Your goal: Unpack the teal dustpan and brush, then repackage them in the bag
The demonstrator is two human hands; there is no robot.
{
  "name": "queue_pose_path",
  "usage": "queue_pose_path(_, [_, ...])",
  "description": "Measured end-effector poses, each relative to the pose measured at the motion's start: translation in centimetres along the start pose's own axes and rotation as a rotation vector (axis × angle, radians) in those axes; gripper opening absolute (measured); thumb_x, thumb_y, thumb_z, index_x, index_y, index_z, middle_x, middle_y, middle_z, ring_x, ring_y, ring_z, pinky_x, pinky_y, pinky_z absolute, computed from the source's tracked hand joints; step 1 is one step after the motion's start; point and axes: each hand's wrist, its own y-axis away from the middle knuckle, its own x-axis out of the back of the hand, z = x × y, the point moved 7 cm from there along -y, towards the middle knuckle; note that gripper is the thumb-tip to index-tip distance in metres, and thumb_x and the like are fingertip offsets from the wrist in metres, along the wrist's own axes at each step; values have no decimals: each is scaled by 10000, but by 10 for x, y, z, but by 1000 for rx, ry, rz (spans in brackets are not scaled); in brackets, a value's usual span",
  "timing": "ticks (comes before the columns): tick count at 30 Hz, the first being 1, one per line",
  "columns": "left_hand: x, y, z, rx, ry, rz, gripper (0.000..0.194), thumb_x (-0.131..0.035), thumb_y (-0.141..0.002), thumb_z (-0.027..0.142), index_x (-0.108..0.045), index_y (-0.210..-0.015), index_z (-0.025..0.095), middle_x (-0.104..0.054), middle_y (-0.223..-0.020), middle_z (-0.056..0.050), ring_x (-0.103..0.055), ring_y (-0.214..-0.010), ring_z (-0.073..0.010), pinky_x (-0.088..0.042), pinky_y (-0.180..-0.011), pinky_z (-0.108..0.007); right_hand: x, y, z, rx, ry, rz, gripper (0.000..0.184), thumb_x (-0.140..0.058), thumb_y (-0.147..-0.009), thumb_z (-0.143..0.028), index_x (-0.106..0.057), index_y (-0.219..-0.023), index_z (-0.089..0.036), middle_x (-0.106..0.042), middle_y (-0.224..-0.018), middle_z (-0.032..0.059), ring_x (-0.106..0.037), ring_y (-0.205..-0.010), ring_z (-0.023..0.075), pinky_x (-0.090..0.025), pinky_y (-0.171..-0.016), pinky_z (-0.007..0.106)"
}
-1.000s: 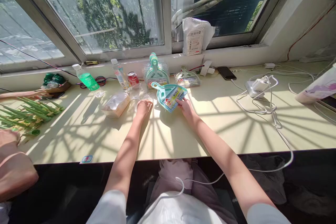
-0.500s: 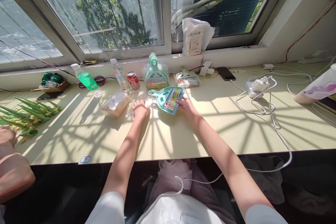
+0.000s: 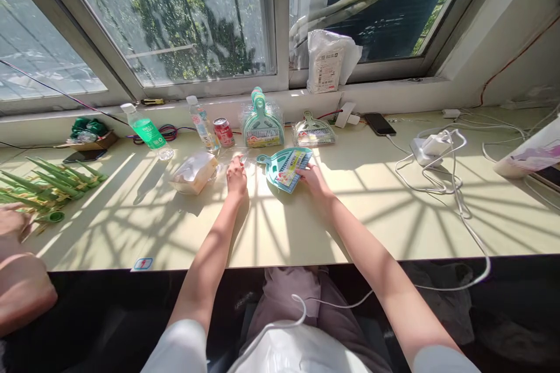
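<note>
My right hand is closed on the right edge of a small teal dustpan, which has a blue-bristled brush and a printed card on its face. The dustpan is tilted just over the table, handle to the left. My left hand pinches a thin clear plastic bag beside the handle; the bag's outline is hard to make out. Left of that hand sits a paper-like box with a white top. Behind stand a stack of wrapped teal dustpans and a lower wrapped pile of pale green dustpans.
A green-labelled bottle, a clear bottle and a red can line the back. To the right are a phone, a charger with tangled white cables, and a cup. Another person's hand is at far left.
My left hand has lifted slightly and turned, its fingers now pointing up around the plastic. The dustpan in my right hand has tilted a little. The view has shifted slightly.
</note>
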Motion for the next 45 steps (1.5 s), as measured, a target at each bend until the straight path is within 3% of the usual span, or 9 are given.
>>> queue_pose_path(6, [-5,5,16,-243,175,97,465,-510,-996,52,-674,-1378,260,-743,-1072,-105,-726,-1070,-294,-599,-1046,-481,-28,15,7,-42,3,-180,247,-843,-767,-73,-791,-980,-186,-877,-1006,90,-840,-946,266,-716,-892,398])
queue_pose_path(11, [-3,1,16,-256,212,152,385,-528,-1005,68,-671,-1314,249,-740,-1068,-88,-731,-967,-252,-610,-988,-441,-27,15,12,-28,-62,-77,272,-877,-748,-88,-771,-967,-210,-873,-998,75,-845,-1029,288,-717,-974,443])
queue_pose_path(23, [-6,28,62,-160,414,-133,337,-568,-1005,133,-705,-1286,259,-793,-1138,-83,-756,-1163,-247,-587,-1146,-450,-31,21,12,36,-182,-22,246,-913,-733,-221,-753,-919,-216,-868,-1036,89,-817,-1155,300,-691,-1034,433])
queue_pose_path(26, [2,32,63,-139,352,-1,365,-653,-1037,226,-647,-1401,258,-747,-1375,-136,-682,-1387,-296,-526,-1233,-498,-31,24,6,71,-211,-6,255,-914,-742,-260,-749,-934,-222,-870,-1070,92,-806,-1199,307,-687,-1044,431])
queue_pose_path(30, [13,30,41,189,445,208,648,-632,-1103,327,-372,-1688,227,-517,-1714,-216,-398,-1686,-321,-420,-1320,-558,-32,26,2,130,-261,-26,310,-935,-725,-313,-753,-960,-224,-866,-1130,104,-796,-1232,316,-678,-1074,443])
queue_pose_path(34, [-14,25,48,272,835,-159,534,-541,-1137,432,-521,-1623,212,-664,-1591,-205,-631,-1493,-349,-565,-1180,-546,-36,28,4,150,-274,-62,387,-957,-669,-350,-760,-976,-222,-863,-1132,109,-804,-1191,323,-685,-1058,467])
queue_pose_path(37, [-37,38,67,228,1104,-392,595,-740,-995,523,-652,-1510,240,-799,-1370,-147,-750,-1308,-355,-626,-1092,-510,-34,27,5,176,-250,-27,400,-953,-653,-385,-756,-960,-219,-862,-1093,114,-807,-1161,328,-690,-1027,477])
queue_pose_path(40, [-59,56,73,286,1305,-491,752,-882,-847,522,-654,-1506,240,-827,-1261,-120,-784,-1243,-357,-648,-1058,-492,-26,26,5,203,-203,72,373,-924,-664,-417,-742,-928,-227,-856,-1027,112,-810,-1133,331,-696,-978,470])
queue_pose_path(45, [-74,62,71,345,1374,-536,739,-864,-869,651,-704,-1460,237,-829,-1241,-153,-759,-1319,-386,-640,-1103,-505,-25,27,7,198,-179,102,364,-897,-669,-418,-731,-938,-238,-855,-1023,107,-811,-1137,336,-698,-970,471])
